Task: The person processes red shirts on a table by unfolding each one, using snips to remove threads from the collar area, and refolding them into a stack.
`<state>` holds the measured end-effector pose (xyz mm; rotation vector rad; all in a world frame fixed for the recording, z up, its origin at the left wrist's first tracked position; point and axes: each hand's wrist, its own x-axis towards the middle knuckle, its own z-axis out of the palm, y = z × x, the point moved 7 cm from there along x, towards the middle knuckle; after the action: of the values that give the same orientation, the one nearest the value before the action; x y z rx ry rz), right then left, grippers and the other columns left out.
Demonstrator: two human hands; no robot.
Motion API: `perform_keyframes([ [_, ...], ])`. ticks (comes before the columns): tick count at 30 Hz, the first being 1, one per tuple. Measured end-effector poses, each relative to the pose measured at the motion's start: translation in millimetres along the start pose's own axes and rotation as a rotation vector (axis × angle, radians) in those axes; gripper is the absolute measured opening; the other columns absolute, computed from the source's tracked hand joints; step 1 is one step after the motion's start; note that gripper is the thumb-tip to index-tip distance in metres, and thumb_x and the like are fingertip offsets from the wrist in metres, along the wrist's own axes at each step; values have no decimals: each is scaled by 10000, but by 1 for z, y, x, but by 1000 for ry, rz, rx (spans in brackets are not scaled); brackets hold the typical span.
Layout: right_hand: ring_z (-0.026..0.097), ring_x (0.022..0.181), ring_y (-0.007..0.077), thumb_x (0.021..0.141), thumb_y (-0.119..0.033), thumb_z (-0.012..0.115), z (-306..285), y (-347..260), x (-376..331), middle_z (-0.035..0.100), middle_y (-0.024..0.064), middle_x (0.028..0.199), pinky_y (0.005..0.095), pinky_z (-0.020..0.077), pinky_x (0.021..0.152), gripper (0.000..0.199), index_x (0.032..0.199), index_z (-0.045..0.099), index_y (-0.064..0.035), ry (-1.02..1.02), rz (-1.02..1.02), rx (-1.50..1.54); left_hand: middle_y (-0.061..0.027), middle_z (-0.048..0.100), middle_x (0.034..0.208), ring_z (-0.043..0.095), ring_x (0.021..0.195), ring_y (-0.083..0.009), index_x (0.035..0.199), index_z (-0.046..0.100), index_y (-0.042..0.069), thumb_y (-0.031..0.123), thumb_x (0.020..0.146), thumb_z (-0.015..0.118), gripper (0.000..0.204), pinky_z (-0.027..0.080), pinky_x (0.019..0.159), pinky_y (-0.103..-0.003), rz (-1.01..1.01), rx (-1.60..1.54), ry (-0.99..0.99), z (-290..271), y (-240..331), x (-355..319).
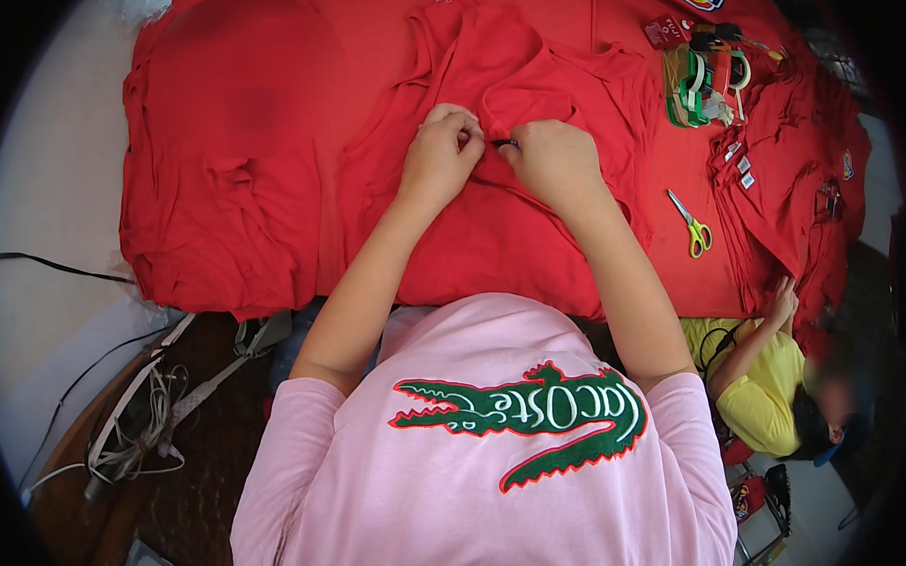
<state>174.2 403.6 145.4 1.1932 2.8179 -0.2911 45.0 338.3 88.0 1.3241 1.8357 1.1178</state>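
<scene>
Red cloth: a red shirt [491, 222] lies spread in the middle of the table, near the person, with its neck part bunched between the two hands.
Left hand: the left hand [441, 156] is curled, its fingertips pressed together and pinching a fold of the shirt.
Right hand: the right hand [553, 158] is also curled and pinching the same fold; a small dark thing [506, 142] shows between the two hands, but it is too small to say what it is.
How it handles: I judge the shirt as light, soft and limp; it gives no resistance, wrinkles easily and slides a little on the cloth under it.
Where to hold: the seam or the thick edge at the neck seems the best place, because thin single cloth stretches and slips out of the fingers.
Left side: a pile of red cloth [225, 181] is folded on the far left and hangs over the table edge.
Right side: scissors with yellow-green handles [692, 225] lie near the right forearm, blades pointing far; a green and white holder with tools [700, 80] stands farther right.
Far right: more red shirts [788, 171] are stacked with small white labels.
Other person: a person in a yellow shirt [766, 392] sits low at the right, one hand touching that stack.
In the way: nothing lies between the hands; the scissors are the nearest loose thing.
Below the table: grey straps and cables [149, 423] lie on the floor at the left.
</scene>
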Motion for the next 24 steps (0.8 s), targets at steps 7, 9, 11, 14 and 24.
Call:
perform_keyframes([
  [7,705,879,414,1025,-491,536,-22,111,-47,708,240,948,516,549,724,482,1112,661,-35,332,399,187,-57,703,1063,629,1109,-167,1033,704,98,372,879,766,321,437,1030,-442,251,-1528,-560,-105,30,-49],
  [9,690,857,406,1011,-381,611,-14,156,-81,699,224,925,479,536,725,364,1106,654,-32,356,449,281,81,721,891,674,975,-101,1057,720,213,450,879,791,304,446,976,-422,462,-1847,-674,-158,27,-64],
  [11,686,821,376,993,-327,657,-14,172,-113,693,205,895,452,529,714,318,1093,658,-25,355,418,383,28,715,1084,649,1057,-124,1154,711,174,427,916,757,350,436,1010,-419,255,-1658,-215,-182,-4,-69],
  [14,694,829,300,900,-337,765,18,167,-158,716,159,913,391,535,760,357,1120,708,-62,89,405,650,-18,676,1141,610,1110,-144,1252,688,119,346,935,752,395,450,1021,-379,-199,-942,154,-170,-48,-74],
  [24,481,663,127,853,-332,814,3,188,-235,518,11,678,322,415,635,380,825,659,14,-63,422,699,-108,661,1085,644,1005,-220,1189,709,-1,243,876,808,409,476,951,-314,-193,308,59,-98,-80,-105],
])
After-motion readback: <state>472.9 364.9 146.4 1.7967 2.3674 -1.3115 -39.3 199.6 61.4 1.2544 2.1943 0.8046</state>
